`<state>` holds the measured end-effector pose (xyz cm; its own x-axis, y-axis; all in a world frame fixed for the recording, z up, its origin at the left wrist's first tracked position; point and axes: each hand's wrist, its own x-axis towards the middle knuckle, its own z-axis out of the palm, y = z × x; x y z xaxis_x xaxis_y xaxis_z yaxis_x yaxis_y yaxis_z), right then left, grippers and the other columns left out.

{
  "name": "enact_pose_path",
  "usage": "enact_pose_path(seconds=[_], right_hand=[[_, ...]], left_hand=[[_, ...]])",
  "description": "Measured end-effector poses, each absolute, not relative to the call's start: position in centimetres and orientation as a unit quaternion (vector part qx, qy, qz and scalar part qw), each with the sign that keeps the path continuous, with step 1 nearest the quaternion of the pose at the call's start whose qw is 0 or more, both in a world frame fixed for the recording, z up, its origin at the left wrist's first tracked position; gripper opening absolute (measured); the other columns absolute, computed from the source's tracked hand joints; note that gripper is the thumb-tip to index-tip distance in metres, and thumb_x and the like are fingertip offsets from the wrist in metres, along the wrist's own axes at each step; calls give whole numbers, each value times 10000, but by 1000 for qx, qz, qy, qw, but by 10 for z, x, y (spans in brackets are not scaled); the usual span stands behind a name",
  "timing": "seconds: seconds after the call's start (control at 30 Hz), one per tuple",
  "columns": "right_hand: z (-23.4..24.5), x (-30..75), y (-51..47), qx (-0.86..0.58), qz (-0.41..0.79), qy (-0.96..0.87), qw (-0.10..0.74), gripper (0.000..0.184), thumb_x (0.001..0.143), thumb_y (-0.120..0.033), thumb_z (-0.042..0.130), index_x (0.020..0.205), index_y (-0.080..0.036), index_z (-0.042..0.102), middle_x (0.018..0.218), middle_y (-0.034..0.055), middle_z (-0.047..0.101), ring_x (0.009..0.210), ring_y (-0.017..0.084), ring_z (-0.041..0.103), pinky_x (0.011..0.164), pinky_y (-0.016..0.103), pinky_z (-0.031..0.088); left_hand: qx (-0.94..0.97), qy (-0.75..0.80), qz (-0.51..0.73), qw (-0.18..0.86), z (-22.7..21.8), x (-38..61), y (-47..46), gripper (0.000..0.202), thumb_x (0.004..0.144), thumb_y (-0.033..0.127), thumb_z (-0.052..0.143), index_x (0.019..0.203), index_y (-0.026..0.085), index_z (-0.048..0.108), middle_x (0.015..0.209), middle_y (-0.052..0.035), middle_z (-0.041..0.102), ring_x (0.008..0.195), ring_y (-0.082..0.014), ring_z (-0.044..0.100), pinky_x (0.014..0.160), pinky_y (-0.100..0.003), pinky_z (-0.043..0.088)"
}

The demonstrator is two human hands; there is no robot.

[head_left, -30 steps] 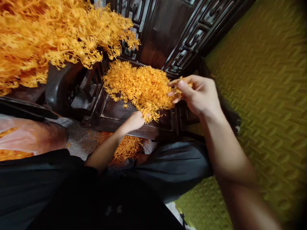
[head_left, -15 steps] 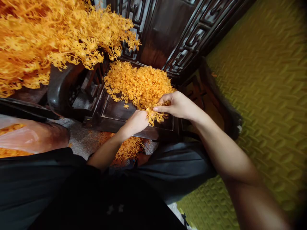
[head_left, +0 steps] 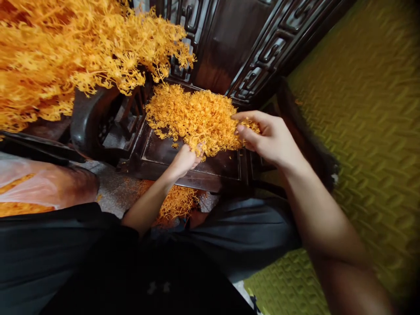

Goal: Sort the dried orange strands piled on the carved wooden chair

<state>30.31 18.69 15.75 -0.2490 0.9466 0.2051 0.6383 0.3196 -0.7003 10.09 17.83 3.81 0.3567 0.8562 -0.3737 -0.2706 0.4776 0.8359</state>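
A heap of small orange-yellow plastic flower pieces (head_left: 193, 107) lies on the dark wooden chair seat (head_left: 164, 151). At the heap's front edge, my left hand (head_left: 183, 162) is closed around a bunch of plastic flower stems (head_left: 205, 146), its fingers partly hidden. My right hand (head_left: 274, 138) is at the heap's right side, with thumb and index finger apart. A few orange flower pieces (head_left: 252, 125) show between those fingers, apparently loose; the other fingers are mostly hidden.
A much larger mass of orange plastic flowers (head_left: 88, 48) stands at upper left beside the curved chair arm (head_left: 83, 118). Orange stems (head_left: 179, 202) lie on the floor below the seat. A translucent bag (head_left: 72, 183) is at left, a textured green-yellow surface (head_left: 370, 131) at right.
My right hand has moved right and a little up, away from my left hand, and its pinch has opened. My left hand has shifted slightly left, still closed on the bunch.
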Motion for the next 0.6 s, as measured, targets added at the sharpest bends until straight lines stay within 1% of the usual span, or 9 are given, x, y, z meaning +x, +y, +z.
enact_pose_path(seconds=[0.07,0.13,0.17,0.23,0.33,0.4,0.43,0.5,0.6], right_hand=[[162,291,179,-513,237,-776,282,269,930,-437,713,1075,-217,766,861,39,737,706,177,659,674,337,529],[165,282,172,-495,236,-795,258,301,925,-492,718,1024,-217,787,935,59,758,802,207,698,765,362,546],[165,279,169,-486,225,-807,250,326,919,-520,720,1002,-213,790,942,67,757,818,217,701,782,368,545],[161,276,165,-481,159,-827,242,405,902,-579,717,1009,-195,787,930,89,736,823,235,688,775,377,537],[148,275,167,-471,14,-854,222,555,900,-626,687,1197,-161,745,981,123,687,851,259,653,743,382,519],[141,275,172,-437,-34,-878,191,523,957,-577,632,1292,-182,706,989,110,668,829,240,635,699,355,496],[140,275,175,-418,-38,-890,180,460,987,-542,601,1279,-203,710,968,95,662,803,224,626,677,339,481],[140,275,181,-398,-27,-900,177,358,1025,-500,550,1157,-224,737,922,74,650,769,202,613,658,323,463],[146,275,188,-420,4,-880,220,388,1026,-548,516,937,-217,696,885,82,650,784,215,618,697,341,476]], left_hand=[[321,417,397,752,41,103,178,246,989,225,493,747,196,457,553,84,357,407,-26,196,425,-184,119],[316,422,419,739,43,104,179,253,981,256,535,747,193,464,556,83,362,414,-24,219,430,-183,132],[316,428,430,729,43,104,179,248,974,271,554,753,193,472,561,79,374,421,-27,239,435,-185,148],[322,443,448,707,42,105,180,222,956,287,585,776,192,496,578,69,414,443,-36,282,452,-192,189],[346,443,452,692,42,106,179,215,936,300,614,782,192,510,585,62,438,464,-46,309,469,-210,219],[369,423,439,701,44,106,177,244,940,303,601,751,193,492,566,68,400,456,-47,283,464,-220,201],[381,412,431,706,45,105,176,265,945,299,589,730,194,477,558,73,374,452,-45,266,460,-223,186],[405,398,414,712,47,104,173,303,961,299,560,699,197,448,553,77,334,448,-41,246,453,-225,161],[425,387,400,714,51,101,171,332,993,345,531,709,206,431,575,68,338,453,-41,252,445,-227,155]])
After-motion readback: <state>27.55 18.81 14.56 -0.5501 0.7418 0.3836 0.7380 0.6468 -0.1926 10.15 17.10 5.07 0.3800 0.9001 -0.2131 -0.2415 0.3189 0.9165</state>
